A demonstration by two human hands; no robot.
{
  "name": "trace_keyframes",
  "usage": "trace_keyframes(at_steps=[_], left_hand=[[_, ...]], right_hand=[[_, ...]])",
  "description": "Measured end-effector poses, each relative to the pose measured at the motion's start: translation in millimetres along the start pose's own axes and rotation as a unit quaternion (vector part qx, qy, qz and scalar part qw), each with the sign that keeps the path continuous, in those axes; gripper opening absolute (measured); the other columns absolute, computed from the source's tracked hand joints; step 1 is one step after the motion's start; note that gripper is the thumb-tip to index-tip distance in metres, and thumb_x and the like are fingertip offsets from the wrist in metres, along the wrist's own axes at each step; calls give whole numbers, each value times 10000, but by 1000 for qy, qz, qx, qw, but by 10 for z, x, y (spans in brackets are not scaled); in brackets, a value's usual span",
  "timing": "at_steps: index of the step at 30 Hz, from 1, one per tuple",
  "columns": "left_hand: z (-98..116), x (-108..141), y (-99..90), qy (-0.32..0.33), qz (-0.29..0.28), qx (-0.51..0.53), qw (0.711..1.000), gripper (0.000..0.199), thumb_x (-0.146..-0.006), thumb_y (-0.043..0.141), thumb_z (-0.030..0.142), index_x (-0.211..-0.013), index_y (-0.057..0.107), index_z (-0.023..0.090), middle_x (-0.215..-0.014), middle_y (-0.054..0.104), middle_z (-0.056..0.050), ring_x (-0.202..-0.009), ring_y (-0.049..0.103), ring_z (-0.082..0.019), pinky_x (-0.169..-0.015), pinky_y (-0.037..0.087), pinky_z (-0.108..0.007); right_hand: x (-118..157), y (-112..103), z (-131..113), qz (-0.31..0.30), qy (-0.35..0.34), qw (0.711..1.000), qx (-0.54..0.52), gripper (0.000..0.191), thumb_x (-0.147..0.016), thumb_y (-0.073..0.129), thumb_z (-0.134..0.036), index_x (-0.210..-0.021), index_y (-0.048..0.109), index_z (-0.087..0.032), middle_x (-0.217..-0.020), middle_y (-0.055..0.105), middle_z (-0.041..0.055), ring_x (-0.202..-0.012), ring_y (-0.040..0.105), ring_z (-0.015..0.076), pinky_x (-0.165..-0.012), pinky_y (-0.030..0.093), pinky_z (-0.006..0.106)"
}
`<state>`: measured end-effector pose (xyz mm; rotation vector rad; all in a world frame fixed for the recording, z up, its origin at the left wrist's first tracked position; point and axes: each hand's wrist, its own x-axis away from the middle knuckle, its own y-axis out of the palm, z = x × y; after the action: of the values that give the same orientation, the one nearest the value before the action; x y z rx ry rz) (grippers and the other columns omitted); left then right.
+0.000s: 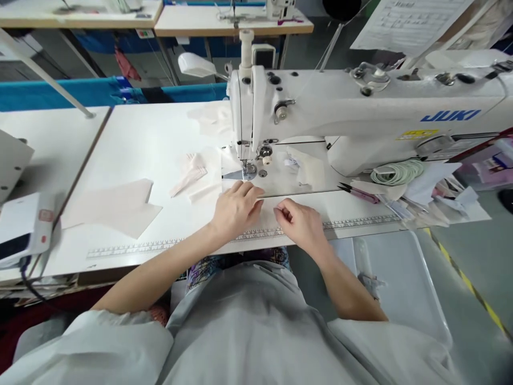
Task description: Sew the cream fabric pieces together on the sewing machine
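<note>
Just in front of the sewing machine's presser foot (249, 170), my left hand (237, 209) is bent over the table edge of the machine bed. A thin cream fabric piece (260, 197) shows between its fingers and thumb; most of it is hidden. To the right, my right hand (301, 223) hovers above the printed ruler strip (360, 221), thumb and fingertips pinched together. Whatever they hold is too small to make out. The two hands are slightly apart. Left of the needle lie small pale fabric pieces (192, 172).
A larger pale fabric panel (116, 207) lies on the left. The white JUKI sewing machine (360, 107) spans the back right. At right are snips (360, 193), a coil of pale green cord (396, 172) and fabric scraps (433, 187). A white box (28, 224) stands far left.
</note>
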<state>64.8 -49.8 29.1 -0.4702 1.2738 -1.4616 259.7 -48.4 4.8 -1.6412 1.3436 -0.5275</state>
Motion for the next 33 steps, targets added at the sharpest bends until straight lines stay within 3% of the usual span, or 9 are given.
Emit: trace_keyframes(at_steps=[2, 4, 8, 12, 17, 24, 28, 33], left_hand=[[84, 131, 3, 78, 39, -29, 996, 240, -955, 485, 220, -1121, 633, 129, -1068, 699, -125, -990, 622, -256, -769, 514, -368], [192, 332, 37, 148, 33, -18, 988, 252, -971, 475, 204, -1157, 623, 118, -1122, 704, -115, -1024, 627, -235, -823, 520, -364], [367, 725, 207, 185, -11, -56, 981, 370, -1003, 433, 235, -1323, 551, 93, -1376, 601, -123, -1306, 524, -262, -1102, 404, -460], [405, 858, 336, 165, -24, -63, 984, 434, -1006, 420, 249, -1401, 485, 82, -1458, 531, -112, -1376, 466, -268, -1182, 315, -490], [383, 841, 355, 159, -19, -69, 985, 424, -1013, 395, 244, -1396, 494, 91, -1452, 539, -83, -1355, 493, -252, -1211, 279, -486], [437, 868, 374, 139, -1, -79, 987, 408, -1011, 413, 257, -1360, 534, 84, -1411, 579, -94, -1317, 534, -246, -1212, 275, -459], [451, 870, 370, 132, -2, -81, 988, 404, -1007, 430, 262, -1362, 534, 98, -1417, 575, -90, -1323, 529, -239, -1217, 266, -449], [451, 890, 378, 121, -12, -67, 990, 428, -1002, 426, 268, -1395, 500, 116, -1475, 513, -75, -1363, 485, -231, -1244, 200, -443]], right_hand=[[12, 34, 48, 40, -3, 997, 60, 144, -886, 505, -276, -784, 595, -232, -667, 652, -6, -590, 590, 159, -507, 284, 261], [36, 32, 108, 64, -19, 995, 81, 145, -901, 501, -276, -927, 636, -228, -778, 687, 23, -672, 615, 182, -527, 336, 270], [101, -6, 192, 115, -94, 987, 52, 283, -949, 438, -207, -1174, 610, -191, -1013, 714, 95, -948, 625, 235, -793, 492, 358], [150, -25, 199, 51, -189, 980, 19, 356, -949, 416, -131, -1241, 596, -224, -1167, 719, 50, -1152, 582, 225, -993, 440, 422], [134, -14, 174, -24, -207, 977, 47, 436, -930, 402, -87, -1299, 570, -247, -1299, 671, -7, -1312, 494, 217, -1153, 283, 496], [107, 28, 142, -23, -187, 976, 112, 413, -929, 434, -108, -1272, 611, -257, -1363, 627, -27, -1319, 492, 233, -1163, 259, 506], [102, 27, 164, -5, -192, 978, 82, 380, -947, 430, -125, -1247, 624, -257, -1325, 654, -16, -1295, 513, 224, -1149, 293, 479], [79, 25, 253, 110, -55, 989, 83, 218, -951, 532, -322, -1095, 659, -218, -1094, 708, 75, -1042, 601, 254, -906, 444, 421]])
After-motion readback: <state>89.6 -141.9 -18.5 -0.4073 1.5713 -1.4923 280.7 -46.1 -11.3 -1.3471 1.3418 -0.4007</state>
